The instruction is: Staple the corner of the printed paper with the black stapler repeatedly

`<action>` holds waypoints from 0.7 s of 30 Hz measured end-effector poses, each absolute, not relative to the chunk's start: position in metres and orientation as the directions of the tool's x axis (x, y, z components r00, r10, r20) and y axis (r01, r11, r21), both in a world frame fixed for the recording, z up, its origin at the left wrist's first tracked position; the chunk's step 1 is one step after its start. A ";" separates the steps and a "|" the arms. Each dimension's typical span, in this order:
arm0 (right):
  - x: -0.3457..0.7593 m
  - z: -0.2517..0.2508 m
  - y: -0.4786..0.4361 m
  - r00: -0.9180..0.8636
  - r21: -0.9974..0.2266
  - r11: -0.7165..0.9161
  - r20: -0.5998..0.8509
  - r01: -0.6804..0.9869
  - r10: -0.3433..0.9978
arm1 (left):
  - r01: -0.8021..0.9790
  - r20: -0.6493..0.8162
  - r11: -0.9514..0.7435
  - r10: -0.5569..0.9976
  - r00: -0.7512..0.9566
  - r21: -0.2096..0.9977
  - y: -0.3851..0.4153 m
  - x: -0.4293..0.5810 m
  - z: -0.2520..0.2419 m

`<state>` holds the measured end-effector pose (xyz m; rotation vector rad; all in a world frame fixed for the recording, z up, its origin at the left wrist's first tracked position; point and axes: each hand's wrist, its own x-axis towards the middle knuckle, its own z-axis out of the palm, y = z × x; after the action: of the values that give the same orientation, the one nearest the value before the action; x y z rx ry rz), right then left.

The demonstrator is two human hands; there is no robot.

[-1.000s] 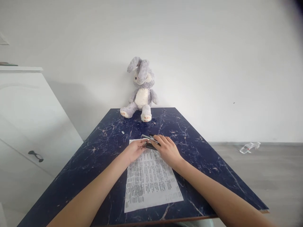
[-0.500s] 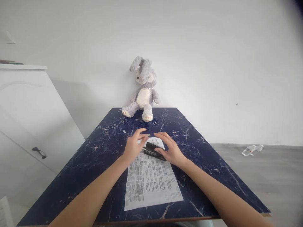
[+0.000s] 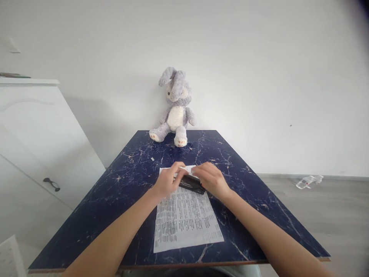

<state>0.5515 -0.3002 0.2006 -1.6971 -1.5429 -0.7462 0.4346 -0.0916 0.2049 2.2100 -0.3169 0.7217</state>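
A black stapler (image 3: 191, 184) lies aslant across the upper part of a printed sheet of paper (image 3: 188, 219). At its left end is my left hand (image 3: 167, 181), the thumb and forefinger closed on that end. My right hand (image 3: 212, 180) curls over the stapler's right end, with its fingers bent in toward the left hand. Part of the stapler is hidden behind the fingers. Whether a small piece sits between the fingertips cannot be made out.
The dark blue marbled table (image 3: 123, 223) carries a grey plush rabbit (image 3: 176, 115) at its far edge and a small white scrap (image 3: 152, 159). A white cabinet (image 3: 43, 138) stands at left. A clear plastic bottle (image 3: 305, 182) lies on the floor at right.
My left hand has come down onto the stapler's left end. My right hand's fingers have curled in more, and the stapler's raised upper part now looks lower.
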 end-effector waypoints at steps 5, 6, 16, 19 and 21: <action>0.611 0.188 -0.321 0.592 -0.456 -0.383 0.674 0.804 0.441 | 0.010 0.594 -0.892 0.310 0.743 0.453 -0.021 0.451 0.196; 0.624 0.183 -0.327 0.676 -0.509 -0.450 0.616 0.734 0.405 | 0.109 0.561 -0.895 0.362 0.745 0.433 -0.007 0.454 0.193; 0.677 0.149 -0.340 0.798 -0.482 -0.640 0.428 0.598 0.424 | 0.425 0.291 -0.886 0.462 0.838 0.184 0.036 0.459 0.169; 0.675 0.149 -0.337 0.783 -0.461 -0.637 0.441 0.618 0.440 | 0.408 0.326 -0.897 0.442 0.836 0.170 0.035 0.459 0.173; 0.667 0.155 -0.334 0.757 -0.453 -0.617 0.495 0.644 0.426 | 0.371 0.362 -0.906 0.423 0.831 0.207 0.032 0.461 0.174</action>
<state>0.6674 -0.3338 0.1552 -2.3245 -0.7984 -0.4533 0.4610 0.0316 0.1740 2.8826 0.6272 0.6146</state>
